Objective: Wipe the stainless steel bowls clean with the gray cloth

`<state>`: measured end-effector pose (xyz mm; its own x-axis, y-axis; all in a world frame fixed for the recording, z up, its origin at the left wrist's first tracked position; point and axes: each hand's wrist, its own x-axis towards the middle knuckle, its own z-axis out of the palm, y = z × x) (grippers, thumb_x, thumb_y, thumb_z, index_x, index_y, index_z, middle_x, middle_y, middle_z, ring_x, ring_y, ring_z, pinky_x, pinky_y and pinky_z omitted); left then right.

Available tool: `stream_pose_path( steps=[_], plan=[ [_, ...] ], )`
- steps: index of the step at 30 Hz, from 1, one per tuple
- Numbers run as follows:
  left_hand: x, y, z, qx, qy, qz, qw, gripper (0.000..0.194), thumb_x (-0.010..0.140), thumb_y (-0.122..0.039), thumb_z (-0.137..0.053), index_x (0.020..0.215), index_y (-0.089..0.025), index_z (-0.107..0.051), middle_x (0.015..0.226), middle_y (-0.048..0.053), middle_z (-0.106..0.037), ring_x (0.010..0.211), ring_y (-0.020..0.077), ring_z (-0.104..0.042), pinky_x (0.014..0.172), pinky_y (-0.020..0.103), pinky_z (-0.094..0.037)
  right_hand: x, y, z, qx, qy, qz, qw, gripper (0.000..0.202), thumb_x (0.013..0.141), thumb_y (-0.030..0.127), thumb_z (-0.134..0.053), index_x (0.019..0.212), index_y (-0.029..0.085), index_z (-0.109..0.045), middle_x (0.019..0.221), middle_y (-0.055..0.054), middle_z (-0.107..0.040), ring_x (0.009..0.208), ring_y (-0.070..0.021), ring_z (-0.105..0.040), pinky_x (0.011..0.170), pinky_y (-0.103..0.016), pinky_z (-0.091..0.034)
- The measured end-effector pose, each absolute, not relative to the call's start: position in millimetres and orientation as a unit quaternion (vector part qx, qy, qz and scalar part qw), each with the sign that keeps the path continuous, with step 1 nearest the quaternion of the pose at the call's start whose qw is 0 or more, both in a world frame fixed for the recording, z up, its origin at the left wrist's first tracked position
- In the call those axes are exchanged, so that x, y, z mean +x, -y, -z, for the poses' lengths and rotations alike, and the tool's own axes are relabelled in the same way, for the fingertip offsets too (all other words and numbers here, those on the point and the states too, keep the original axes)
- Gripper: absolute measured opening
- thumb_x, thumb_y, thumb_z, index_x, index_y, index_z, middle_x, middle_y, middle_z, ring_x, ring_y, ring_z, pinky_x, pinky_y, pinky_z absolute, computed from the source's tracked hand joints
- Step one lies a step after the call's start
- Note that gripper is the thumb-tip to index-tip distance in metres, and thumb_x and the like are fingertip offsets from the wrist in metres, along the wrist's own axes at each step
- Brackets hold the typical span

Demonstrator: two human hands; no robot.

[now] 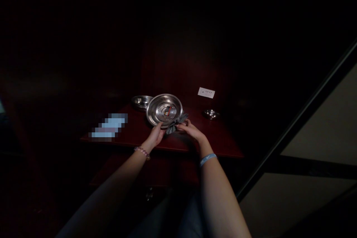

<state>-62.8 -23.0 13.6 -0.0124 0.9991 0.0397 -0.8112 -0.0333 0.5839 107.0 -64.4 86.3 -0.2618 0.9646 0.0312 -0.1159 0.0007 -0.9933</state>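
A shiny metal basin [156, 110] with a dark label inside its bottom is tilted up toward me above the dark red shelf. My left hand [156, 135] grips its near rim, thumb at the front and fingers behind. In my right hand [191, 129] is a grey patterned cloth [174, 124], pinched close to the basin's lower right rim. Part of the cloth overlaps that rim. Whether the right fingers also touch the metal is hidden.
Behind the held basin, a second metal basin [139, 101] rests at the left. A small metal bowl [211, 114] sits at the right, below a white socket panel [206, 92]. A blurred-out light patch [110, 126] lies on the red shelf [134, 134].
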Motion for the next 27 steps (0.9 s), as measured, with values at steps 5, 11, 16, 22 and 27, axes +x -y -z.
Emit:
stream_pose_path(
  steps=[5,11,16,22,27],
  plan=[
    [-60,34,-23,0.225,-0.231,-0.698,0.640,0.023,0.092,-0.009,-0.052,0.108,-0.008,-0.070,0.111,0.014,-0.077,0.104,0.0182,-0.073,0.102,0.033,-0.054,105,65,-89,-0.431,0.558,-0.519,0.484,0.054,0.068,0.036,-0.085,0.109,0.020,-0.054,0.099,-0.002,-0.069,0.084,-0.0147,-0.066,0.080,-0.029,-0.054],
    [-61,40,-27,0.231,-0.232,-0.699,0.636,0.029,0.092,-0.010,-0.055,0.118,-0.012,-0.068,0.114,0.014,-0.076,0.113,0.0217,-0.070,0.104,0.041,-0.054,107,63,-94,-0.481,0.564,-0.474,0.476,0.042,0.080,0.048,-0.073,0.108,0.020,-0.062,0.097,-0.002,-0.068,0.075,-0.0130,-0.061,0.070,-0.026,-0.050],
    [-61,41,-27,0.231,-0.234,-0.702,0.631,0.027,0.092,-0.010,-0.055,0.115,-0.012,-0.069,0.116,0.014,-0.075,0.114,0.0226,-0.069,0.103,0.041,-0.055,110,63,-96,-0.473,0.578,-0.496,0.442,0.031,0.084,0.041,-0.066,0.107,0.021,-0.064,0.080,0.000,-0.066,0.062,-0.0125,-0.055,0.059,-0.026,-0.045],
    [-62,40,-27,0.220,-0.238,-0.702,0.635,0.028,0.093,-0.009,-0.054,0.116,-0.011,-0.069,0.115,0.014,-0.076,0.112,0.0215,-0.070,0.102,0.039,-0.055,108,55,-94,-0.458,0.565,-0.520,0.449,0.022,0.082,0.032,-0.060,0.101,0.022,-0.066,0.072,0.003,-0.065,0.064,-0.0130,-0.057,0.057,-0.022,-0.045],
    [-62,39,-28,0.205,-0.239,-0.700,0.641,0.033,0.093,-0.010,-0.053,0.123,-0.013,-0.066,0.116,0.013,-0.076,0.112,0.0204,-0.070,0.101,0.036,-0.056,111,58,-94,-0.429,0.524,-0.575,0.459,0.033,0.088,0.039,-0.049,0.112,0.023,-0.065,0.081,0.000,-0.067,0.066,-0.0126,-0.057,0.058,-0.021,-0.046]
  ],
)
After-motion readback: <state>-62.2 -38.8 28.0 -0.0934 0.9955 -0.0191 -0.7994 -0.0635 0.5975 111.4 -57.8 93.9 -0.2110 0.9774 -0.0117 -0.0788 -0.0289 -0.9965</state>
